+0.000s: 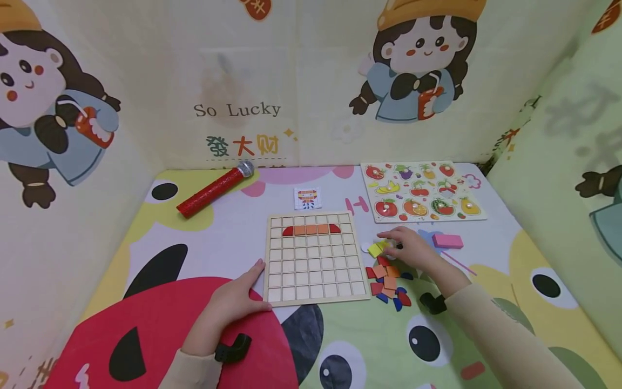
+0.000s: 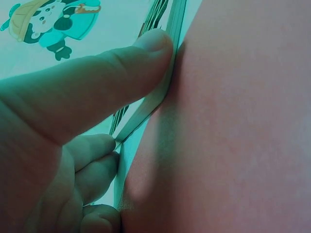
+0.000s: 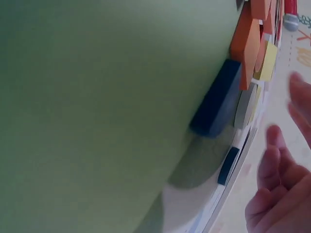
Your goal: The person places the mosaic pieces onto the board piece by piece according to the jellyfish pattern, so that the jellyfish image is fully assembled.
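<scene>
A wooden grid board (image 1: 311,265) lies in front of the person in the head view. One of its upper rows holds orange squares (image 1: 311,229) between two red quarter-round pieces (image 1: 288,231). My left hand (image 1: 233,305) touches the board's near left corner, index finger along the side and thumb (image 2: 155,41) on the near edge. Over the yellow pieces (image 1: 375,250) right of the board hovers my right hand (image 1: 410,248). Its thumb and fingers (image 3: 274,141) are spread, with nothing between them. Loose red, orange and blue pieces (image 1: 390,282) are heaped just nearer the person.
A small pattern card (image 1: 308,199) lies beyond the board. Farther left is a red microphone (image 1: 214,192). A fruit puzzle board (image 1: 423,192) occupies the back right, with a pink block (image 1: 448,241) in front of it. Printed cloth walls (image 1: 311,81) enclose the table.
</scene>
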A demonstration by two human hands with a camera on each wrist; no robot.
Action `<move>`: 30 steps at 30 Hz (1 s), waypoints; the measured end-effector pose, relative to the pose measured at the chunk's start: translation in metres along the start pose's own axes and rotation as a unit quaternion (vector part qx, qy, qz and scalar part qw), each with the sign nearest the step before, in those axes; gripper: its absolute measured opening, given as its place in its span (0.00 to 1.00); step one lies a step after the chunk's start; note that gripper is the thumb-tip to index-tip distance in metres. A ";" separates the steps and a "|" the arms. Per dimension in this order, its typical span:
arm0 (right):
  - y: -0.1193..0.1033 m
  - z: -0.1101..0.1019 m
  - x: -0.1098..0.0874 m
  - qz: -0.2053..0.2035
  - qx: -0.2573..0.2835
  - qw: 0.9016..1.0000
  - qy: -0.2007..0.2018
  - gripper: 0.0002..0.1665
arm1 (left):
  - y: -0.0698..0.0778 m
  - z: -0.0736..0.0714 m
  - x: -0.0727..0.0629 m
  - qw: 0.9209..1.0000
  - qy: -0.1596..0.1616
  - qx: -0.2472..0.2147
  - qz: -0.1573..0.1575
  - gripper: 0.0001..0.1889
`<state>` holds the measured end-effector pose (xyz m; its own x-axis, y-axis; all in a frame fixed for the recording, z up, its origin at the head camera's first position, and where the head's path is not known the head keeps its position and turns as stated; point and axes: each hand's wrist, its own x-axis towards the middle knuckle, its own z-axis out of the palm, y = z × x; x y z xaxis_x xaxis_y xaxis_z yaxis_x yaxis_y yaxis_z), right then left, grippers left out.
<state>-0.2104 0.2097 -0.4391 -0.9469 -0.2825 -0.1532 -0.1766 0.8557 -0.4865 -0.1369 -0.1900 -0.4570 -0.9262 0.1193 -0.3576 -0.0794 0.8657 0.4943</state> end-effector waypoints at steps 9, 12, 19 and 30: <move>-0.002 0.004 0.008 -0.015 -0.043 0.998 -0.043 0.21 | 0.002 0.000 -0.001 1.000 -0.005 -0.002 -0.003 0.60; -0.001 0.006 0.010 -0.026 -0.045 0.998 -0.043 0.20 | 0.002 -0.001 -0.001 1.000 -0.003 -0.002 -0.004 0.60; 0.000 0.008 0.013 -0.030 -0.059 0.997 -0.045 0.20 | 0.002 -0.002 -0.002 1.000 -0.004 -0.002 -0.004 0.60; -0.002 0.009 0.012 -0.042 -0.070 0.996 -0.021 0.18 | 0.002 -0.003 -0.002 1.000 -0.002 0.000 -0.001 0.60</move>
<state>-0.2195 0.2006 -0.4479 -0.9154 -0.3717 -0.1548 -0.2935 0.8791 -0.3755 -0.1357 -0.1899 -0.4532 -0.9243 0.1203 -0.3621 -0.0811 0.8654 0.4944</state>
